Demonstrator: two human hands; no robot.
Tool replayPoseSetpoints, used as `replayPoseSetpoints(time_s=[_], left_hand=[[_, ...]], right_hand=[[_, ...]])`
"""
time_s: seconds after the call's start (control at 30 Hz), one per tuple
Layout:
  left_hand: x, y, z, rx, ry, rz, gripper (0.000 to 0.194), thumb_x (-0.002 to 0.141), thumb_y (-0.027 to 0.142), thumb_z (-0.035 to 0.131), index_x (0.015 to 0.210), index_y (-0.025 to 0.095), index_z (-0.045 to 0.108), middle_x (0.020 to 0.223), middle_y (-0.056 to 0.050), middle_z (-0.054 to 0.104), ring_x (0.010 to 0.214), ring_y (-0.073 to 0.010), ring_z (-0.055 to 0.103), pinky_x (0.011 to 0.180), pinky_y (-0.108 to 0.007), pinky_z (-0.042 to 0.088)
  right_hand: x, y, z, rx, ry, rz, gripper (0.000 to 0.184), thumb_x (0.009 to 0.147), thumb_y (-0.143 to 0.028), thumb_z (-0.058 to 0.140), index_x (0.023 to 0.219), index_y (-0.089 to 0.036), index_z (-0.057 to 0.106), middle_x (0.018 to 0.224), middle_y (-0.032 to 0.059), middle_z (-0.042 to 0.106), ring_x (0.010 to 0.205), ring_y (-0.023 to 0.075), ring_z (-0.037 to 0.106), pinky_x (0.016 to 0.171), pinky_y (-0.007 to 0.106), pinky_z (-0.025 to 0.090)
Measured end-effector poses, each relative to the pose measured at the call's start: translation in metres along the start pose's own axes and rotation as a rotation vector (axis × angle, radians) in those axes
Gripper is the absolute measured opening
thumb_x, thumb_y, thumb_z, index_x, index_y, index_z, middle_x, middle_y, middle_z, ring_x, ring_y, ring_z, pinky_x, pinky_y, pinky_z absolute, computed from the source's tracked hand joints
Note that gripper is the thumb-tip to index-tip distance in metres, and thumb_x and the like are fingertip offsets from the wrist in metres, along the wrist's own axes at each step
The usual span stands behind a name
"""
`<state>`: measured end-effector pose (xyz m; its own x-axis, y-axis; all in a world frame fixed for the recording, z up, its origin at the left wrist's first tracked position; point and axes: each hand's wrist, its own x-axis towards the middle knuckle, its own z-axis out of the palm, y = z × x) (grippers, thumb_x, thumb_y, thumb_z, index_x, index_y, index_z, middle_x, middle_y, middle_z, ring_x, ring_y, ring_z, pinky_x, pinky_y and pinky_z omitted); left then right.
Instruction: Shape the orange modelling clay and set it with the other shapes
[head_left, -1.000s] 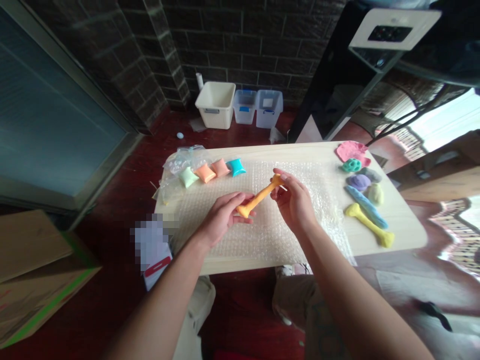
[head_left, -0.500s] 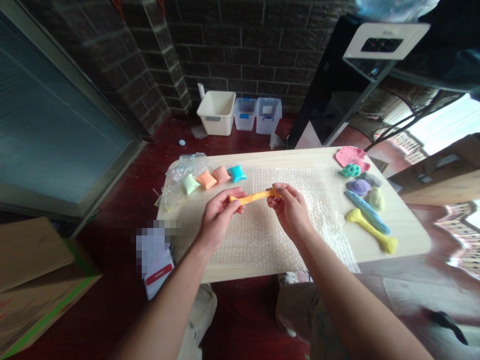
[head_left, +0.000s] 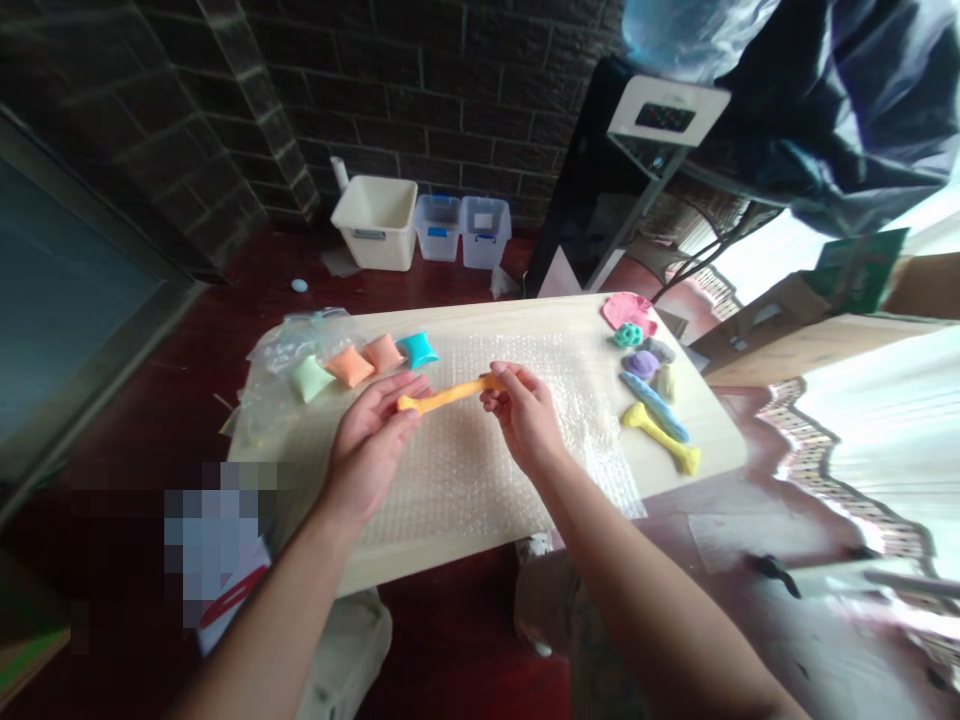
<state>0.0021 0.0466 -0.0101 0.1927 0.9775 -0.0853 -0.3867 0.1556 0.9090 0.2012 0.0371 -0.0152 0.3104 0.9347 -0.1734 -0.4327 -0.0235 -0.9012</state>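
Note:
An orange piece of modelling clay [head_left: 454, 394], shaped like a bone with a knobbed left end, spans the gap between my hands above the bubble wrap [head_left: 450, 480]. My left hand [head_left: 366, 440] holds its left end between thumb and fingers, and the knob shows over the thumb. The other end is pinched in the thumb and fingertips of my right hand [head_left: 529, 415], which cover it. On the right side of the table lies a larger yellow clay bone [head_left: 661, 438], beside a long blue clay piece [head_left: 655, 407].
Sealed clay packets, green [head_left: 311, 379], orange [head_left: 350, 367], pink [head_left: 383, 353] and blue [head_left: 418, 349], lie at the table's back left. Purple clay [head_left: 641, 364], a teal holed piece [head_left: 628, 335] and flat pink clay [head_left: 628, 310] are at the right. Bins [head_left: 375, 225] stand on the floor behind.
My view has turned right, so the table and hands sit further left. The left fingers have loosened slightly, showing more of the orange clay's knobbed end. Both hands still hold it.

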Motion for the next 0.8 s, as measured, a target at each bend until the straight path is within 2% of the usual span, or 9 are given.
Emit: replayPoseSetpoints(time_s=[0.13,0.27,0.37,0.47,0.57,0.7,0.8], left_hand=[[0.006,-0.003,-0.002,-0.017,0.140,0.060,0.034,0.079,0.022,0.092,0.109,0.020,0.077,0.125,-0.008,0.078,0.126,-0.0246,0.071,0.110,-0.037,0.056],[0.011,-0.006,-0.006,-0.017,0.209,0.091,0.043,0.074,0.025,0.097,0.111,0.018,0.078,0.113,-0.006,0.080,0.112,-0.0224,0.076,0.111,-0.042,0.057],[0.012,-0.007,-0.008,0.011,0.195,0.097,0.047,0.073,0.028,0.099,0.116,0.019,0.079,0.116,-0.008,0.082,0.109,-0.0229,0.078,0.110,-0.044,0.058],[0.011,-0.008,-0.009,0.037,0.155,0.104,0.046,0.075,0.029,0.099,0.116,0.019,0.081,0.120,-0.010,0.082,0.111,-0.0231,0.079,0.110,-0.043,0.059],[0.010,-0.007,-0.009,0.058,0.135,0.125,0.048,0.076,0.029,0.098,0.120,0.019,0.081,0.121,-0.011,0.083,0.116,-0.0245,0.079,0.113,-0.043,0.057],[0.008,-0.005,-0.008,0.143,0.106,0.172,0.048,0.079,0.031,0.097,0.123,0.018,0.081,0.127,-0.014,0.082,0.120,-0.0280,0.078,0.113,-0.046,0.058],[0.005,-0.006,-0.009,0.215,0.070,0.215,0.046,0.081,0.034,0.096,0.122,0.018,0.082,0.127,-0.014,0.082,0.118,-0.0290,0.079,0.110,-0.047,0.060]], right_hand=[[-0.004,0.000,0.002,0.007,-0.085,0.043,0.028,0.077,-0.042,0.088,0.086,-0.022,0.071,0.074,-0.0017,0.066,0.059,0.0118,0.057,0.057,0.028,0.047],[-0.010,0.002,0.003,-0.195,-0.271,0.114,0.036,0.069,-0.041,0.098,0.090,-0.020,0.079,0.070,-0.0019,0.068,0.060,0.0122,0.058,0.056,0.027,0.046],[-0.011,0.004,0.002,-0.339,-0.339,0.101,0.039,0.069,-0.046,0.099,0.091,-0.019,0.083,0.075,0.0013,0.074,0.060,0.0130,0.059,0.056,0.028,0.047],[-0.011,0.003,-0.001,-0.401,-0.390,0.056,0.040,0.072,-0.044,0.098,0.100,-0.019,0.086,0.083,0.0032,0.079,0.064,0.0134,0.061,0.060,0.029,0.047],[-0.010,0.001,-0.003,-0.443,-0.430,0.019,0.034,0.075,-0.044,0.097,0.097,-0.020,0.087,0.087,0.0047,0.082,0.070,0.0160,0.065,0.066,0.031,0.050],[-0.010,-0.002,-0.005,-0.502,-0.438,-0.035,0.029,0.082,-0.046,0.091,0.096,-0.020,0.087,0.087,0.0054,0.082,0.071,0.0179,0.066,0.067,0.033,0.052],[-0.012,-0.004,-0.005,-0.609,-0.475,-0.079,0.028,0.089,-0.047,0.084,0.097,-0.019,0.085,0.082,0.0042,0.078,0.066,0.0162,0.062,0.062,0.031,0.048]])
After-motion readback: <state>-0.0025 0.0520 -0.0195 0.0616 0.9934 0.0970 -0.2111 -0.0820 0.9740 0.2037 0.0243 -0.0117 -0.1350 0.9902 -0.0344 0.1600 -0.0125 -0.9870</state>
